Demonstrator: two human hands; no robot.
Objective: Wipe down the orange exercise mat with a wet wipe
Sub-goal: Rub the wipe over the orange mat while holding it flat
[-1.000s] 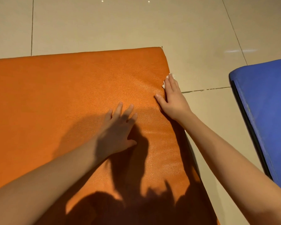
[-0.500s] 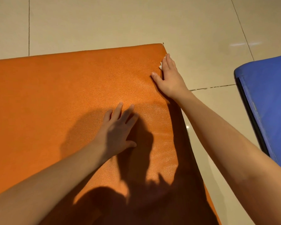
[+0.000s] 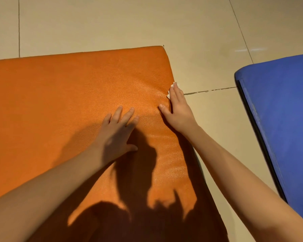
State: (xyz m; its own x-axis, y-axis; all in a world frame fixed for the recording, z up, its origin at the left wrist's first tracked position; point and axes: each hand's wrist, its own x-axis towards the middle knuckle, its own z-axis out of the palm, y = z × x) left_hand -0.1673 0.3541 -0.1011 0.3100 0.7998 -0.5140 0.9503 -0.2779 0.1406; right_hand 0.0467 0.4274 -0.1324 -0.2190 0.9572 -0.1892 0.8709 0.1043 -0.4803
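- My right hand (image 3: 179, 110) lies flat along the right edge of the orange mat (image 3: 68, 102), fingers straight and thumb up on the top face. It presses the wet wipe (image 3: 175, 84) down and grips nothing.
- The wipe shows only as white bits at my fingertips and beside my index finger (the rest is hidden under the hand), partway down from the far right corner.
- Risk: with no fingers curled round it, the wipe can bunch up or slip off the edge onto the floor (image 3: 112, 23) on a fast drag.
- Risk: my palm hangs half off the edge, so I probably clean the side and miss the top strip.
- My left hand (image 3: 117, 133) is spread flat on the mat top and holds nothing; leaning hard could shove the mat across the smooth tiles.
- The blue mat (image 3: 283, 110) lies well apart to the right, so no clash.
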